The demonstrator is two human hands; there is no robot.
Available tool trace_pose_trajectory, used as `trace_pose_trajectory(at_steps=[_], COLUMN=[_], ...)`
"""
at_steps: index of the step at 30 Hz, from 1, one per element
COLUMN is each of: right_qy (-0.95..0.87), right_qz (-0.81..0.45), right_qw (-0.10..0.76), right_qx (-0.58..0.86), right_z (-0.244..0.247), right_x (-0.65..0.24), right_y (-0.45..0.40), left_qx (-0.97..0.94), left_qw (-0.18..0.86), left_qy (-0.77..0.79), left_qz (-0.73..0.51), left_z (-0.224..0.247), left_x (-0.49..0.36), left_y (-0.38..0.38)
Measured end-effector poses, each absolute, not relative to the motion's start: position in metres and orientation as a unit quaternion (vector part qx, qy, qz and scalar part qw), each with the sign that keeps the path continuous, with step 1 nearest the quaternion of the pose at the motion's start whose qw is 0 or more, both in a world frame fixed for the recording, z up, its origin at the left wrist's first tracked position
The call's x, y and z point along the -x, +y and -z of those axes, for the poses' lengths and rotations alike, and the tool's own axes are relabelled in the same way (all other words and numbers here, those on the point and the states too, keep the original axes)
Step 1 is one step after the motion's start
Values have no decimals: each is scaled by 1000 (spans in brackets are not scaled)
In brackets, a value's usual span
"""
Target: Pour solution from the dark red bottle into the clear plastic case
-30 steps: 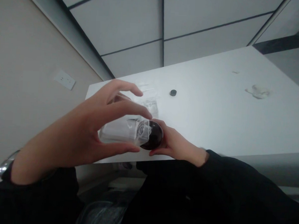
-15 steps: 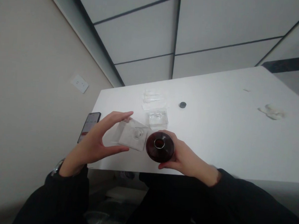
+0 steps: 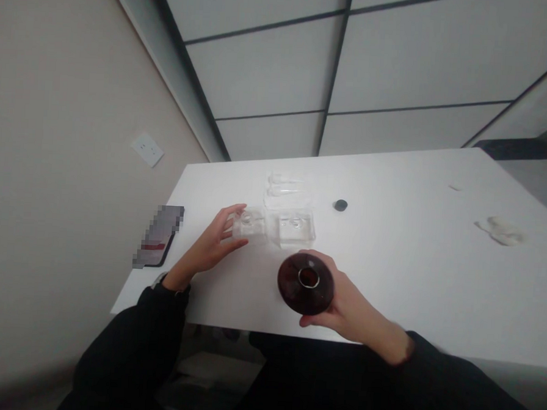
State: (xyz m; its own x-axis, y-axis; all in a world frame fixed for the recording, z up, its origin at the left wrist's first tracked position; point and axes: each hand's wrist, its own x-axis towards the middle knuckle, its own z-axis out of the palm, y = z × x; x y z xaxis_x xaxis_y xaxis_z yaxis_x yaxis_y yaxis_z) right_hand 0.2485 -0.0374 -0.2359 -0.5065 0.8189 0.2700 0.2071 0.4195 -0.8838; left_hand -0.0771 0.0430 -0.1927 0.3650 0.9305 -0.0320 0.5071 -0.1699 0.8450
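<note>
My right hand (image 3: 342,300) is wrapped round a dark reddish-brown bottle (image 3: 292,285), its uncapped round mouth facing up near the table's front edge. My left hand (image 3: 217,239) has its thumb and fingers around the left side of a clear square container (image 3: 253,224) on the white table. Just to the right of that container stands another clear square container (image 3: 296,227). Behind them lie clear, thin plastic pieces (image 3: 283,187). A small dark round cap (image 3: 341,205) rests farther right.
A phone (image 3: 157,238) lies at the table's left edge. Crumpled whitish material (image 3: 504,232) and a small pale scrap (image 3: 455,187) are on the right side. Beyond the white table (image 3: 404,236) stand panelled doors (image 3: 271,76); a wall with a socket (image 3: 147,149) rises at the left.
My left hand has moved away from my body with the clear container, which now sits beside the other one. The bottle remains in my right hand. The view has shifted a little.
</note>
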Motion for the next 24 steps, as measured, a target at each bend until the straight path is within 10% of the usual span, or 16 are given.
trace_pose_trajectory(at_steps=[12, 24], right_qy=[-752, -727], right_qz=[-429, -470], right_qw=[368, 360], right_qx=[340, 347], right_z=[231, 218], right_x=[-247, -249], right_y=[-37, -36], left_qx=[-911, -907], left_qw=[66, 92], left_qy=[396, 401], left_qz=[-92, -86], left_z=[131, 121], left_x=[0, -38], left_y=[61, 67])
